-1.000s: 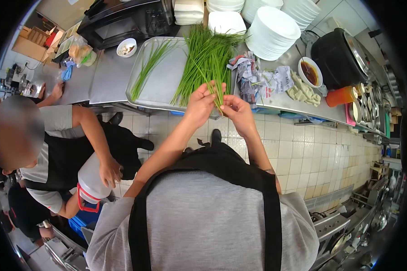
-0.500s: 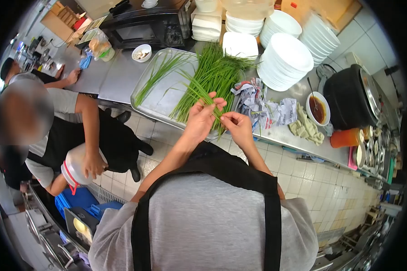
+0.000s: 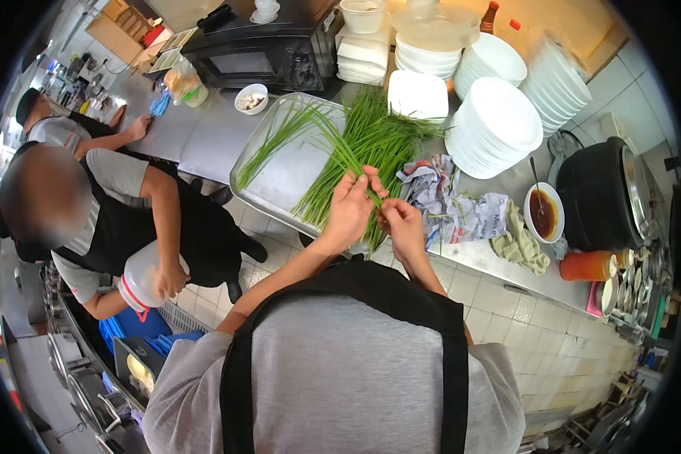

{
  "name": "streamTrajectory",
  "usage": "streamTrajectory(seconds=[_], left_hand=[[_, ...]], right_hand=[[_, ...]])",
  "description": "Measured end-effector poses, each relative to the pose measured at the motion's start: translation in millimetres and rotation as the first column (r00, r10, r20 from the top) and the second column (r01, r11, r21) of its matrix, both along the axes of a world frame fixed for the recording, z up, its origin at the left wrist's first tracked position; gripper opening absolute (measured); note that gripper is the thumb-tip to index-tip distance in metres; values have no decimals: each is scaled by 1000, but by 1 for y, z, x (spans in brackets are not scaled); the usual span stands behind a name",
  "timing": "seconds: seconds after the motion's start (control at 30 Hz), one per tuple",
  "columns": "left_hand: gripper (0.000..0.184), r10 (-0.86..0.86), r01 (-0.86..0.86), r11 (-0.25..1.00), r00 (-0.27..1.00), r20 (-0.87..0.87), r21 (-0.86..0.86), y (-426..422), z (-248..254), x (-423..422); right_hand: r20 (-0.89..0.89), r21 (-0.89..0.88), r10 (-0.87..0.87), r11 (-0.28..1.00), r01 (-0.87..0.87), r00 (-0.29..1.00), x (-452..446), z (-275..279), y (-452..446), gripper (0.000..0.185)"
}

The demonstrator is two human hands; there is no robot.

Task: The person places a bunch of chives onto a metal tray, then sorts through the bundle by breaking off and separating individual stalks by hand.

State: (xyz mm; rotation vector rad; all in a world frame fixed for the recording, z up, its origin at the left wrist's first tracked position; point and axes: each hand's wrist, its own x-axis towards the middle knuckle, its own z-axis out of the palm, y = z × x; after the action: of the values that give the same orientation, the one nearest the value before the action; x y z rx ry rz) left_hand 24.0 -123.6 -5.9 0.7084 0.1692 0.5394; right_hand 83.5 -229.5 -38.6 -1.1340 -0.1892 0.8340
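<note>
My left hand point(image 3: 348, 208) holds a thin bunch of chives point(image 3: 346, 156) near the edge of a metal tray point(image 3: 286, 181), my right hand point(image 3: 404, 226) pinching its lower end; crumpled newspaper point(image 3: 473, 217) lies alongside.

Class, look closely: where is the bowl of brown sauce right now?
In the head view, the bowl of brown sauce stands on the right side of the metal counter, between the pale crumpled cloth and the black pot.

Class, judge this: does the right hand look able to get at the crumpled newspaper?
Probably yes: the right hand is close beside the crumpled newspaper, with nothing visible between them, though it holds green stalks.
</note>
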Motion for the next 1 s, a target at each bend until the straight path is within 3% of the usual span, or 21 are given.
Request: streamTrajectory(seconds=[0.1, 0.2, 0.33, 0.43, 0.53, 0.63, 0.77, 0.87, 1.0], left_hand=[[14, 0, 1, 1000, 1000, -11, 25, -4, -1, 4], [12, 32, -28, 998, 998, -59, 64, -12, 1, 3], [12, -5, 16, 996, 992, -128, 86, -13, -2, 1], [11, -56, 68, 992, 992, -112, 104, -8, -11, 1], [10, -62, 59, 994, 998, 22, 89, -15, -11, 4], [10, -10, 10, 1000, 1000, -25, 5, -3, -1, 7], [10, 33, -33, 999, 999, -21, 2, 13, 1, 10], [9, 53, -52, 997, 998, -20, 49, 11, 3, 9], [9, 86, -84, 994, 996, -13, 76, 7, 4, 10]], right_hand=[[-274, -17, -116, 993, 115, 955, -4, 10, 6, 11], [-415, 46, -117, 988, 150, 902, -8, 4, 9, 10], [-453, 61, -109, 986, 153, 885, -9, 1, 14, 12], [-514, 51, -136, 981, 188, 847, -9, -6, 23, 15], [-612, 108, -129, 964, 244, 780, -6, -16, 24, 17], [-656, 108, -85, 973, 205, 750, -6, -3, 16, 15], [-243, 102, -33, 993, 59, 970, -11, 6, 8, 13], [-120, 3, -53, 999, 54, 991, -14, 15, 8, 13], [215, -87, -21, 995, 40, 976, -17, 20, 3, 13]])
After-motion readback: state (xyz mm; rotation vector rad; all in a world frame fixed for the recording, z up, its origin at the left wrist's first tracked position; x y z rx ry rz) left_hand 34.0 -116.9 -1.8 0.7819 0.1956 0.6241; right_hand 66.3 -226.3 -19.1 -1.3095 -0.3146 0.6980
